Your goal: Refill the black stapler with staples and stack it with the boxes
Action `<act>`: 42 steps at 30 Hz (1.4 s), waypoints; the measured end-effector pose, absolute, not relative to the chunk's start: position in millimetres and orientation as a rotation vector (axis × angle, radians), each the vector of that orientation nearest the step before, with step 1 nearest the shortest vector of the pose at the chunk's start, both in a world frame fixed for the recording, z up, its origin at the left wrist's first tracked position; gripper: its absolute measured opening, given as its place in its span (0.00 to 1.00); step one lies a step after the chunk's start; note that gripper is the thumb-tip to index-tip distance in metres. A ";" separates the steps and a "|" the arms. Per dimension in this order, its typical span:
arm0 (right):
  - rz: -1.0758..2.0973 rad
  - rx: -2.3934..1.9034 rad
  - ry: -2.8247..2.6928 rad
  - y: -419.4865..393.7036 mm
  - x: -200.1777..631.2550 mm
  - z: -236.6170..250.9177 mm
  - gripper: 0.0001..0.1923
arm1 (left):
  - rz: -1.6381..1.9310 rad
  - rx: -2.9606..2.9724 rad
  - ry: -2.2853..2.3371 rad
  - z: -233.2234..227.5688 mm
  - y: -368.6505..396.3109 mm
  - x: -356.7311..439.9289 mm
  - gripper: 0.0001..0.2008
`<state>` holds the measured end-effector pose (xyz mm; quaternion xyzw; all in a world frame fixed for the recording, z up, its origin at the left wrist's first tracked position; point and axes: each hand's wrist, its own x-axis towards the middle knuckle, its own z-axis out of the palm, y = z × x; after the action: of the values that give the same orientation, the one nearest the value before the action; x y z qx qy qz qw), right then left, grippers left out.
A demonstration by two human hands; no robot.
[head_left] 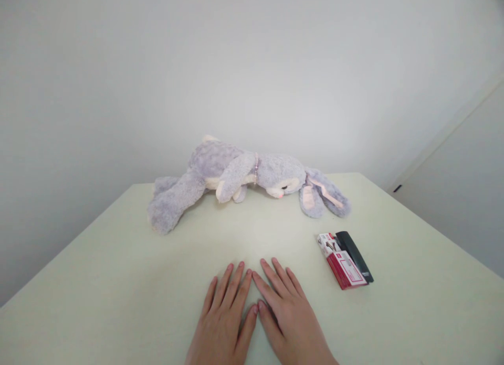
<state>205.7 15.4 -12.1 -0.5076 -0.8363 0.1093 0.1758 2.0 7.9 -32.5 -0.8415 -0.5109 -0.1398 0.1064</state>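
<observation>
Both hands, left hand [224,315] and right hand [285,307], are lying flat and empty, thumbs touching. Nearest is the red box [346,268], just right of the right hand, lying beside a black stapler [354,254], long axes running near-right to far-left.

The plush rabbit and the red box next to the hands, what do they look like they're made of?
The plush rabbit looks like soft synthetic fur, grey-lilac, fuzzy and matte, with cream patches. The red box seems printed cardboard with a slight sheen and sharp folded edges; the black object beside it is likely plastic.
</observation>
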 end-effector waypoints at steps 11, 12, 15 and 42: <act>0.300 -1.435 -2.380 16.9 206.1 -12.6 0.36 | -0.384 -2.451 -1.480 -32.7 9.9 2.3 0.33; 0.299 -1.437 -2.379 16.9 206.0 -12.6 0.36 | -0.385 -2.449 -1.476 -32.6 10.0 2.3 0.33; 0.300 -1.432 -2.374 16.4 205.7 -13.0 0.36 | -0.410 -2.455 -1.479 -31.7 10.2 2.3 0.33; 0.312 -1.435 -2.390 17.9 207.4 -14.9 0.35 | -0.387 -2.456 -1.478 -30.4 10.0 1.9 0.33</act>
<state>207.4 17.9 -14.9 -0.5042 -0.8401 0.1095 0.1675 1.9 10.0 -30.4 -0.8425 -0.5072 -0.1327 0.1243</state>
